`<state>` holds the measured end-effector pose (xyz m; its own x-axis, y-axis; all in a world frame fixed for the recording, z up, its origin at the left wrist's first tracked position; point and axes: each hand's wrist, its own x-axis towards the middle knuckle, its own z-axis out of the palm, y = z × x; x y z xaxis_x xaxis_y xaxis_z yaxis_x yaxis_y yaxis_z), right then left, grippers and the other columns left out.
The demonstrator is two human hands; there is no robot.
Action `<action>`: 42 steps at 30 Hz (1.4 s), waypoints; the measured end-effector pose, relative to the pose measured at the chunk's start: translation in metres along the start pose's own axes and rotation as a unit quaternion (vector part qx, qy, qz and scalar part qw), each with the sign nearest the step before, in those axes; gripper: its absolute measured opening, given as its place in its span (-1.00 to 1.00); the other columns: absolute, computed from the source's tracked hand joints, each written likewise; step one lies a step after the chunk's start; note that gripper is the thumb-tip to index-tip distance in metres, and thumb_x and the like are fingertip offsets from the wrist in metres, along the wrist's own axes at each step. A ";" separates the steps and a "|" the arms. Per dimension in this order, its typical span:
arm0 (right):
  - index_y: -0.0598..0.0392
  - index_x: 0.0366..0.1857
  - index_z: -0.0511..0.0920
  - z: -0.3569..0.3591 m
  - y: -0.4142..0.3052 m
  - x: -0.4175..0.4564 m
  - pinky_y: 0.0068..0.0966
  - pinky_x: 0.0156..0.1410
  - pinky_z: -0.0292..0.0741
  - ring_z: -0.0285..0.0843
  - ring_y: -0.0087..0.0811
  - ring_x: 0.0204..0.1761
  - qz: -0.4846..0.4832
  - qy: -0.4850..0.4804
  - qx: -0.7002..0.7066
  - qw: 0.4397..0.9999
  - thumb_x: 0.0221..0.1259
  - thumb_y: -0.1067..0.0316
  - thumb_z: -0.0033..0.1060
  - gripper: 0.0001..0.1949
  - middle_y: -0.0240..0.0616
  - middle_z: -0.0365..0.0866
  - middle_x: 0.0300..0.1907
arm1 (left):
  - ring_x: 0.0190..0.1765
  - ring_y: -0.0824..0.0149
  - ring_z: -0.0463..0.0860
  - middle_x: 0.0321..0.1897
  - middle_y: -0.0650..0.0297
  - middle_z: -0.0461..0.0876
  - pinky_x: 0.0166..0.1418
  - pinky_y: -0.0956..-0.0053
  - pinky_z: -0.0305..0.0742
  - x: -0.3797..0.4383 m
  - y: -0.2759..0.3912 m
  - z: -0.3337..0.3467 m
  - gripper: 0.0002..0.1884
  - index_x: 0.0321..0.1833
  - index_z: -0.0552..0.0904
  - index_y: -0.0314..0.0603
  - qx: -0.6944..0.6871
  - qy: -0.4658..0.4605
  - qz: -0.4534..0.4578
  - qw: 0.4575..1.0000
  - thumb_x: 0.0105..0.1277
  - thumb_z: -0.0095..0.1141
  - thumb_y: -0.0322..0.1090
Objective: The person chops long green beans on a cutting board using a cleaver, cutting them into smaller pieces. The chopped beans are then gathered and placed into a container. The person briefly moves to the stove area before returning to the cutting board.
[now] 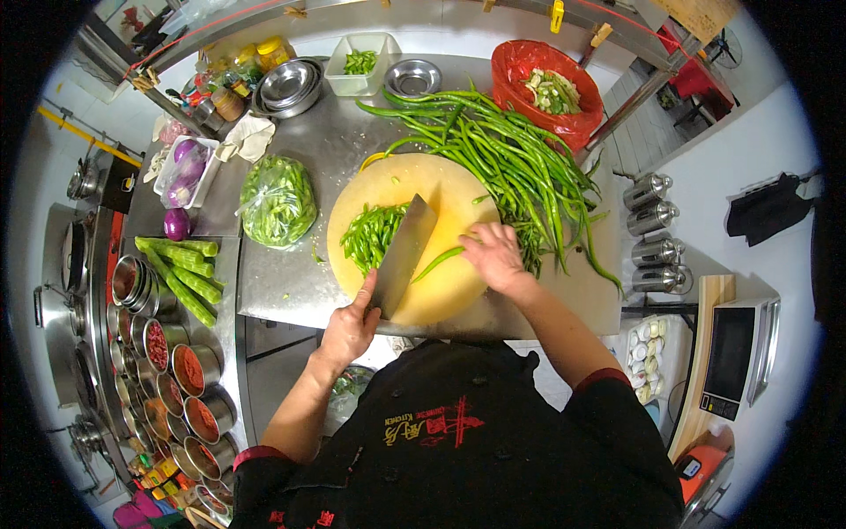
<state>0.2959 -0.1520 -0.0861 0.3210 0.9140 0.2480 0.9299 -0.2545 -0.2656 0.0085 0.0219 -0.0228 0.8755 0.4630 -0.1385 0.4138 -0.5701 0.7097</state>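
My left hand [346,334] grips a broad steel cleaver [404,261], its blade standing on edge across a round yellowed cutting board [370,188]. Left of the blade lies a heap of cut green chili pieces [365,239]. On the other side, the fingers of my right hand [494,256] hold one end of a single long green chili pepper [437,263]. Its free end points towards the blade. Past the board's right and far edges spreads a large pile of whole long green peppers [522,155].
A clear bag of cut green vegetables [279,202] sits left of the board. Behind stand a plastic tub [337,79], metal bowls [412,78] and a red-lined bin of scraps [512,69]. Peeled green stalks [192,284], purple onions [177,223] and several ingredient pots [188,370] occupy the left.
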 end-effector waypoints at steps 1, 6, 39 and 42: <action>-0.08 -0.05 0.69 0.006 -0.012 0.003 -0.15 0.35 0.36 0.47 -0.18 0.18 -0.008 0.030 0.009 0.999 0.30 0.28 0.20 -0.80 -0.31 0.57 0.01 | -0.29 -0.26 0.74 -0.42 -0.20 0.71 -0.16 -0.01 0.65 -0.002 0.001 0.004 -0.19 0.70 0.15 0.05 0.008 -0.002 0.000 1.000 0.41 0.17 -0.41; -0.01 -0.10 0.63 0.035 -0.037 0.007 -0.13 0.25 0.48 0.46 -0.06 0.15 0.037 -0.079 0.111 0.990 0.25 0.39 0.11 -0.82 -0.18 0.51 -0.03 | -0.38 -0.22 0.73 -0.50 -0.16 0.70 -0.23 -0.07 0.63 -0.009 0.010 0.008 -0.22 0.71 0.13 0.03 0.082 -0.011 0.014 0.996 0.45 0.14 -0.37; 0.01 -0.06 0.60 0.044 -0.031 -0.006 -0.15 0.21 0.54 0.52 -0.01 0.11 0.036 0.005 0.168 0.985 0.33 0.38 -0.04 -0.78 -0.17 0.54 0.02 | -0.39 -0.20 0.75 -0.50 -0.16 0.69 -0.27 0.09 0.63 -0.007 0.023 0.021 -0.19 0.68 0.24 0.02 0.008 -0.016 0.018 1.000 0.37 0.23 -0.50; 0.05 -0.08 0.59 0.047 -0.031 -0.011 -0.15 0.22 0.53 0.51 0.00 0.12 0.040 0.029 0.197 0.979 0.32 0.41 -0.05 -0.79 -0.15 0.54 0.02 | -0.37 -0.19 0.77 -0.49 -0.18 0.69 -0.25 0.13 0.65 0.002 0.025 0.015 -0.21 0.66 0.28 0.00 -0.024 -0.009 0.069 0.997 0.36 0.24 -0.49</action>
<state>0.2549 -0.1397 -0.1243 0.4107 0.8735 0.2614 0.7631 -0.1724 -0.6229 0.0242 -0.0018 -0.0159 0.9273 0.3711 -0.0493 0.2776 -0.5934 0.7556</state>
